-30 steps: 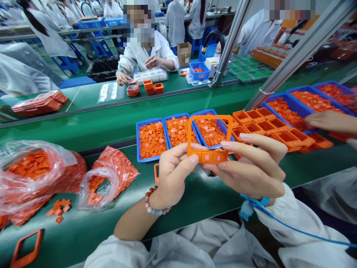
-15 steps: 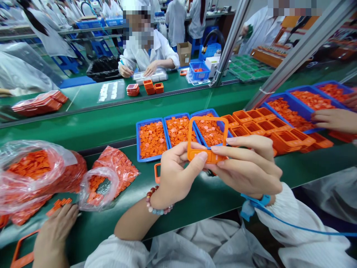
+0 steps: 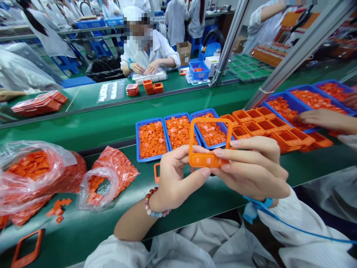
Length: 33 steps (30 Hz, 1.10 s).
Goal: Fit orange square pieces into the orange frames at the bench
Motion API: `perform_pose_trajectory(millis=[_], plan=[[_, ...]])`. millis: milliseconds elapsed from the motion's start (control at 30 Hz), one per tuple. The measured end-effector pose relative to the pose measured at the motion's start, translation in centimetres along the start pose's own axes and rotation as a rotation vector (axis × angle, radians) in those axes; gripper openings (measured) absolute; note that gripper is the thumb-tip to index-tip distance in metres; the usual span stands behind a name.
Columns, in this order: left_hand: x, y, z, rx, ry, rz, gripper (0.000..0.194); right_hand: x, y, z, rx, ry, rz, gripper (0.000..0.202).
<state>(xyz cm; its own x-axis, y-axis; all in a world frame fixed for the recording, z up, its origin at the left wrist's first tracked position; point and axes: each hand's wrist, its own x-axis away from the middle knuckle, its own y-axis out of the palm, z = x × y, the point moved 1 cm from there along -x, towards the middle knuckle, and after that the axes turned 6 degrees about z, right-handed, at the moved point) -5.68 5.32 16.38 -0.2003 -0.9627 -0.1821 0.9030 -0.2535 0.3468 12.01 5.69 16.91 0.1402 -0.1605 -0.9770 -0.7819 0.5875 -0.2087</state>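
Note:
An orange frame (image 3: 203, 160) with a rectangular opening and a solid, lettered lower bar is held upright between both hands. My left hand (image 3: 175, 178), with a bead bracelet at the wrist, grips its lower left corner, the thumb below the bar. My right hand (image 3: 253, 167), wearing a blue wrist strap, pinches the lower right part, fingertips on the bar. Behind the frame stand blue trays (image 3: 137, 143) of small orange pieces. Another orange frame (image 3: 156, 173) lies on the green table, partly hidden by my left hand.
Plastic bags of orange pieces (image 3: 117, 167) lie left, near loose pieces (image 3: 57, 209) and a frame (image 3: 36, 250). Stacked orange frames (image 3: 253, 127) stand right, under a slanting metal post (image 3: 295, 52). A neighbour's hand (image 3: 320, 118) reaches over a tray. Across the green belt (image 3: 97, 126) a person works.
My left thumb has slid down off the bar, baring its lettering. The frame and my right hand moved slightly right. The other person's hand at the lower left has gone, leaving loose pieces visible.

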Motion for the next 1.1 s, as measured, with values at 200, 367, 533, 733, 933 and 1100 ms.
perform_pose_trajectory(millis=[200,367,533,733,933,1100], plan=[[-1.1,-0.2,0.6,-0.348,0.111,0.082,0.01,-0.5,0.6,-0.8,0.119,0.039,-0.101,0.019],[-2.2,-3.1,3.5,-0.574,0.238,0.138,0.036,0.2,2.0,-1.7,0.05,0.108,-0.242,0.015],[-2.6,-7.3,5.5,-0.446,0.661,0.526,0.03,6.0,6.1,-4.5,-0.202,0.199,-0.625,0.008],[-2.9,-8.6,5.2,-0.418,0.752,0.515,0.028,12.3,11.1,-6.5,-0.2,0.194,-0.791,0.011],[-2.3,-8.0,5.7,-0.363,0.667,0.47,0.025,13.2,12.4,-6.1,-0.205,0.207,-0.866,0.005],[-2.3,-7.9,5.6,-0.341,0.636,0.469,0.023,13.2,12.2,-5.9,-0.244,0.223,-0.887,0.01]])
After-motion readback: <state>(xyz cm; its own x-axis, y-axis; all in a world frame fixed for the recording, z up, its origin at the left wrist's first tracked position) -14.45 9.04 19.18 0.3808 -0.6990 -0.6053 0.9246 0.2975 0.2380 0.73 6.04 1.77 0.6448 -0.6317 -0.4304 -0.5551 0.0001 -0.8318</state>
